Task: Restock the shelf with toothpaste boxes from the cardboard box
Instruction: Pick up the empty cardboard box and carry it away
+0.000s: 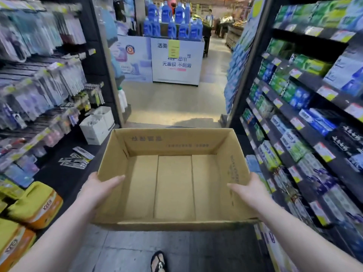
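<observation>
Your left hand (98, 190) and right hand (253, 190) each grip a side wall of the cardboard box (174, 185) near its closest corners, thumbs hooked inside, fingers hidden outside. On your right, the shelf (337, 165) is the hazard: the box's right wall hangs near its fronts, so a turn could sweep toothpaste boxes (270, 156) off. Held level before you, mouth upward, the box shows only bare flaps. Its long axis seems to run away from you down the aisle, though the wide lens leaves that uncertain.
</observation>
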The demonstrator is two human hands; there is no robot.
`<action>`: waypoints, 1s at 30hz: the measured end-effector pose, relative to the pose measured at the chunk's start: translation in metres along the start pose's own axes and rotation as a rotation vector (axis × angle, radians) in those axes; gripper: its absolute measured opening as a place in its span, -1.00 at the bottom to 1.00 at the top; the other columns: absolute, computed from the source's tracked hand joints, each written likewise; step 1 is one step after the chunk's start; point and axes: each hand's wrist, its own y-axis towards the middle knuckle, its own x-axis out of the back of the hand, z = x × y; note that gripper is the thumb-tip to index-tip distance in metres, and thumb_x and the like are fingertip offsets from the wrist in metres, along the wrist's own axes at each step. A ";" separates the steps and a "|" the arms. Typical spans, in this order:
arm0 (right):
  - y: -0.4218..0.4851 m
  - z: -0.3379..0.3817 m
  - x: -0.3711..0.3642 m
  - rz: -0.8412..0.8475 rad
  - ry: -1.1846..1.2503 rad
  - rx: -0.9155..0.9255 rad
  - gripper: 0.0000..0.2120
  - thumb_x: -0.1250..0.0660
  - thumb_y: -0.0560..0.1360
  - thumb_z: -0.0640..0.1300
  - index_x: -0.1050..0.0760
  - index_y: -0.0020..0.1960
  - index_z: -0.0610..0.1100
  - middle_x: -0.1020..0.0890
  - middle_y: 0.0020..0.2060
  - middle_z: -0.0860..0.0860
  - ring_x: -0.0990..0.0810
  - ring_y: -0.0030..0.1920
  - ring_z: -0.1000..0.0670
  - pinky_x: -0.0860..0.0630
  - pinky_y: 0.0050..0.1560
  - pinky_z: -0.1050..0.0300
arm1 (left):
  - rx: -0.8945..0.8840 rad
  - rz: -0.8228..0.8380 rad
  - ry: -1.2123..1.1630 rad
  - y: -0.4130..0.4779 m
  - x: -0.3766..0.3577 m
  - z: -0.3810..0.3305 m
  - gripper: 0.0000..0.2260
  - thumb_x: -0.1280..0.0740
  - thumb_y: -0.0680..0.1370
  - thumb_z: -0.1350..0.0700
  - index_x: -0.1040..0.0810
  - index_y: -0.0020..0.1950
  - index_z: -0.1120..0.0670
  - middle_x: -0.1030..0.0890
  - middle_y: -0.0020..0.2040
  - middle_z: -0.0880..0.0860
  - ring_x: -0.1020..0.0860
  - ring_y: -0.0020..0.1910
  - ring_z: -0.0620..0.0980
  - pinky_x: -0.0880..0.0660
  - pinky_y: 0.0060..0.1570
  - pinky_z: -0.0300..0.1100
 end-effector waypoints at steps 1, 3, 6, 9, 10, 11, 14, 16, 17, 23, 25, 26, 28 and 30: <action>0.023 0.013 -0.004 -0.002 0.001 -0.006 -0.41 -0.43 0.36 0.01 -0.27 0.28 -0.13 -0.54 0.15 -0.13 -0.54 0.11 -0.19 -0.51 0.14 -0.16 | -0.006 -0.003 0.004 0.021 -0.006 -0.014 -0.29 -0.46 0.24 -0.23 -0.41 0.28 0.07 -0.58 0.15 0.15 -0.55 0.08 0.22 -0.51 0.10 0.07; 0.066 0.040 -0.013 -0.007 0.008 -0.028 -0.41 -0.43 0.36 0.01 -0.27 0.27 -0.13 -0.53 0.15 -0.13 -0.55 0.10 -0.20 -0.52 0.13 -0.17 | -0.004 0.023 -0.001 0.068 -0.017 -0.041 -0.27 -0.45 0.21 -0.24 -0.40 0.29 0.05 -0.58 0.14 0.13 -0.55 0.07 0.21 -0.52 0.11 0.07; 0.125 0.078 -0.023 -0.035 0.032 -0.066 -0.43 -0.45 0.34 0.00 -0.30 0.24 -0.12 -0.54 0.13 -0.14 -0.55 0.09 -0.20 -0.51 0.14 -0.18 | 0.001 0.086 0.002 0.142 -0.030 -0.082 -0.17 -0.45 0.07 -0.33 -0.41 0.25 0.00 -0.61 0.10 0.09 -0.60 0.01 0.18 -0.56 0.06 0.11; 0.180 0.112 -0.032 -0.062 0.042 -0.092 -0.43 -0.45 0.33 0.01 -0.30 0.23 -0.12 -0.55 0.14 -0.15 -0.55 0.09 -0.22 -0.50 0.15 -0.20 | -0.030 0.125 0.029 0.221 -0.046 -0.118 -0.06 -0.45 0.00 -0.39 -0.38 0.28 0.01 -0.60 0.13 0.10 -0.61 0.02 0.19 -0.57 0.04 0.14; 0.198 0.121 -0.034 -0.069 0.046 -0.102 -0.42 -0.45 0.33 0.01 -0.29 0.24 -0.12 -0.55 0.14 -0.14 -0.55 0.09 -0.22 -0.50 0.14 -0.20 | -0.042 0.133 0.038 0.236 -0.052 -0.134 -0.04 -0.45 0.00 -0.39 -0.35 0.31 0.01 -0.59 0.16 0.10 -0.61 0.04 0.19 -0.56 0.05 0.14; 0.216 0.131 -0.035 -0.073 0.050 -0.111 -0.41 -0.44 0.33 0.02 -0.29 0.25 -0.11 -0.54 0.14 -0.14 -0.55 0.09 -0.22 -0.51 0.14 -0.20 | -0.050 0.137 0.040 0.245 -0.058 -0.154 -0.04 -0.45 0.01 -0.38 -0.34 0.31 0.01 -0.59 0.17 0.11 -0.60 0.05 0.20 -0.56 0.06 0.14; 0.274 0.161 -0.040 -0.077 0.054 -0.125 -0.42 -0.42 0.35 0.04 -0.27 0.26 -0.10 -0.54 0.13 -0.13 -0.55 0.07 -0.22 -0.52 0.11 -0.19 | -0.069 0.134 0.058 0.296 -0.083 -0.195 -0.10 -0.45 0.11 -0.31 -0.31 0.34 0.05 -0.56 0.21 0.14 -0.57 0.10 0.22 -0.53 0.10 0.13; 0.318 0.179 -0.046 -0.077 0.055 -0.125 -0.43 -0.41 0.36 0.04 -0.28 0.26 -0.11 -0.54 0.12 -0.13 -0.55 0.06 -0.21 -0.53 0.10 -0.18 | -0.052 0.150 0.052 0.339 -0.102 -0.215 -0.08 -0.44 0.06 -0.34 -0.33 0.32 0.02 -0.57 0.18 0.12 -0.59 0.06 0.21 -0.55 0.07 0.14; 0.341 0.188 -0.049 -0.077 0.049 -0.125 -0.44 -0.41 0.37 0.03 -0.28 0.26 -0.10 -0.54 0.12 -0.13 -0.55 0.06 -0.21 -0.53 0.10 -0.18 | -0.045 0.160 0.054 0.361 -0.112 -0.225 -0.09 -0.44 0.03 -0.35 -0.36 0.29 0.01 -0.59 0.15 0.11 -0.60 0.03 0.20 -0.56 0.04 0.14; 0.488 0.260 -0.065 -0.053 0.033 -0.140 -0.47 -0.38 0.38 0.03 -0.27 0.25 -0.07 -0.54 0.11 -0.08 -0.55 0.06 -0.17 -0.52 0.10 -0.11 | -0.037 0.119 0.053 0.479 -0.164 -0.309 -0.19 -0.45 0.10 -0.29 -0.41 0.25 0.05 -0.60 0.13 0.15 -0.59 0.02 0.21 -0.55 0.05 0.16; 0.518 0.286 -0.069 -0.024 0.021 -0.134 -0.46 -0.37 0.39 0.03 -0.25 0.27 -0.06 -0.53 0.09 -0.06 -0.55 0.04 -0.15 -0.54 0.04 -0.05 | -0.028 0.092 0.058 0.502 -0.170 -0.332 -0.21 -0.45 0.13 -0.25 -0.41 0.27 0.07 -0.59 0.15 0.16 -0.58 0.06 0.21 -0.53 0.10 0.15; 0.543 0.302 -0.072 -0.014 0.026 -0.130 -0.45 -0.36 0.39 0.03 -0.24 0.29 -0.06 -0.53 0.10 -0.06 -0.55 0.03 -0.15 -0.54 0.01 -0.04 | -0.020 0.072 0.048 0.523 -0.173 -0.346 -0.20 -0.44 0.11 -0.26 -0.42 0.26 0.06 -0.59 0.15 0.17 -0.59 0.06 0.21 -0.53 0.10 0.14; 0.586 0.333 -0.080 0.002 0.011 -0.110 -0.44 -0.37 0.40 0.02 -0.23 0.31 -0.07 -0.52 0.13 -0.07 -0.54 0.03 -0.14 -0.54 -0.02 -0.01 | -0.025 0.036 0.033 0.561 -0.177 -0.371 -0.22 -0.44 0.08 -0.27 -0.45 0.22 0.06 -0.61 0.11 0.16 -0.59 0.04 0.20 -0.54 0.09 0.13; 0.626 0.365 -0.092 0.019 0.013 -0.093 -0.43 -0.37 0.41 0.01 -0.22 0.32 -0.08 -0.52 0.15 -0.08 -0.54 0.04 -0.14 -0.53 -0.03 0.00 | -0.017 0.011 0.014 0.598 -0.180 -0.392 -0.32 -0.48 0.19 -0.20 -0.43 0.20 0.09 -0.59 0.05 0.15 -0.59 0.03 0.20 -0.54 0.07 0.08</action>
